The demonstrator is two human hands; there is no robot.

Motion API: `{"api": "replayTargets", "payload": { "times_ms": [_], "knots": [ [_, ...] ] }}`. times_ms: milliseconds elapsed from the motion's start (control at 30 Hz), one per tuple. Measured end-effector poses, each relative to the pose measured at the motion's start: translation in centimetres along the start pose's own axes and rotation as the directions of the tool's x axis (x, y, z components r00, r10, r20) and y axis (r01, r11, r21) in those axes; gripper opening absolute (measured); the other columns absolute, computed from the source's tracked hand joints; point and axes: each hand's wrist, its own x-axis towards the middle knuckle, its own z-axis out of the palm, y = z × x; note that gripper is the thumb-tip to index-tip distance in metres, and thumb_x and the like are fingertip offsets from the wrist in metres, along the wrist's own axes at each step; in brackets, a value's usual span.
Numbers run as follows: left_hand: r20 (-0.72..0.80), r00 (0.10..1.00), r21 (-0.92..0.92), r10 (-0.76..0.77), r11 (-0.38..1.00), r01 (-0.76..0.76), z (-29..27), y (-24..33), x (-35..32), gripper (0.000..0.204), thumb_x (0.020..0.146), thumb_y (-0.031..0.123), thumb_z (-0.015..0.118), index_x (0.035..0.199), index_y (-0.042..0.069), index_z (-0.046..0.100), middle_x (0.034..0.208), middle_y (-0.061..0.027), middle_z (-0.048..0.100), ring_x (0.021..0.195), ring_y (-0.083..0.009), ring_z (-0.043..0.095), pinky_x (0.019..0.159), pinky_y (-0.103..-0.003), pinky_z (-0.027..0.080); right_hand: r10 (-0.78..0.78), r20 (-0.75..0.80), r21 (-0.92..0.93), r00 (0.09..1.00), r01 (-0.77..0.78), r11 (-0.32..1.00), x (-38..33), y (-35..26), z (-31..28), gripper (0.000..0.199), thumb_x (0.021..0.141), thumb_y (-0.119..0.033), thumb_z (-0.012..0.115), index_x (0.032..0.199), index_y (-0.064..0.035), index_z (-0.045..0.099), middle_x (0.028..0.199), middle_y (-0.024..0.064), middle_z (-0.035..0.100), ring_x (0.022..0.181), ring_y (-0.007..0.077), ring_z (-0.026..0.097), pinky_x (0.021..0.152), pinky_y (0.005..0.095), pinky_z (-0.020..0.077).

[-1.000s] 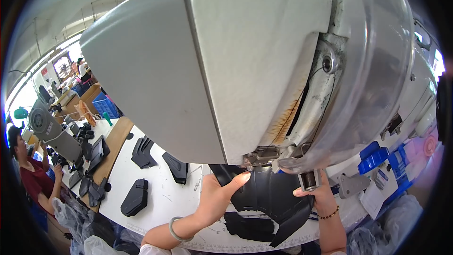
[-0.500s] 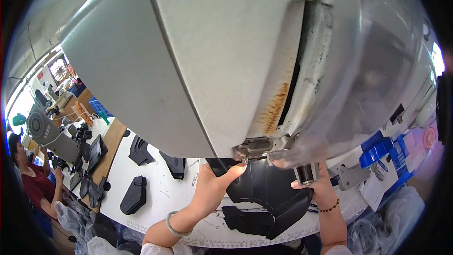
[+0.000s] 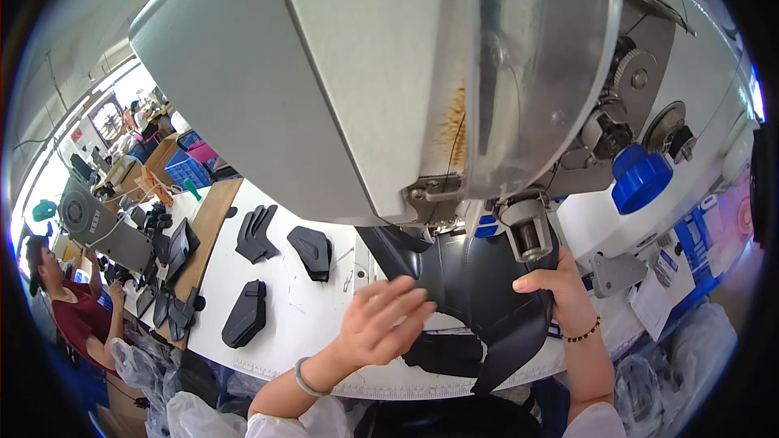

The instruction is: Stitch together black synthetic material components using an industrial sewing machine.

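Under the head of a grey-white sewing machine (image 3: 357, 73) lies a stitched black leather-like piece (image 3: 461, 280) with several panels, spread over the white table (image 3: 304, 357). My right hand (image 3: 565, 296) grips its right edge, thumb on top and the other fingers hidden beneath. My left hand (image 3: 380, 324) is lifted off at the piece's left side, fingers stretched out and slightly blurred, holding nothing. A greenish bangle (image 3: 304, 380) circles my left wrist. The needle area is mostly hidden behind the machine's presser parts (image 3: 523, 227).
Separate black cut pieces (image 3: 245, 314) lie on the table at left. A blue knob (image 3: 641, 178) and thread guides show on the machine's right. Clear plastic bags (image 3: 686, 357) hang by the right edge. A co-worker in a red shirt (image 3: 81, 312) sits at another machine, far left.
My left hand has let go of the black piece and opened beside it. The view has shifted, so the machine's knob and thread parts now show. My right hand still grips the right edge.
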Motion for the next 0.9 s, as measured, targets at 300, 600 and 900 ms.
{"api": "replayTargets", "payload": {
  "times_ms": [300, 600, 900],
  "knots": [
    [-0.029, 1.0, -0.027, -0.001, 1.0, 0.0, 0.4, 0.3, 0.6, 0.019, 0.067, -0.002, 0.07, 0.086, 0.002, 0.069, 0.09, -0.0072, 0.065, 0.089, -0.0223, 0.065, 0.061, -0.026, 0.049, 0.048, -0.023, -0.05, 0.999, -0.049, 0.998, 0.1, 0.3, -0.3, 0.029, 0.062, 0.006, 0.062, 0.09, 0.0008, 0.058, 0.076, 0.005, 0.061, 0.063, 0.0117, 0.06, 0.06, 0.0237, 0.0493],
    [0.02, 0.993, -0.013, 0.116, 0.993, -0.116, -0.8, -0.3, 1.6, 0.017, 0.07, -0.002, 0.067, 0.087, -0.002, 0.069, 0.087, -0.0105, 0.065, 0.085, -0.0235, 0.065, 0.055, -0.025, 0.05, 0.029, -0.032, -0.045, 0.999, -0.03, 0.999, -0.6, -0.1, 0.0, 0.022, 0.066, 0.007, 0.067, 0.088, 0.0031, 0.063, 0.081, 0.0084, 0.065, 0.068, 0.0139, 0.063, 0.063, 0.0256, 0.0499],
    [0.054, 0.995, -0.016, 0.086, 0.996, -0.085, -0.7, -0.4, 1.7, 0.017, 0.075, 0.0, 0.066, 0.092, -0.001, 0.068, 0.092, -0.0083, 0.065, 0.091, -0.0209, 0.064, 0.061, -0.023, 0.052, 0.042, -0.039, -0.073, 0.998, -0.045, 0.996, -0.4, -1.1, 0.5, 0.036, 0.063, 0.01, 0.068, 0.097, 0.0036, 0.06, 0.085, 0.0074, 0.064, 0.07, 0.0136, 0.063, 0.065, 0.0261, 0.0513]
  ]
}}
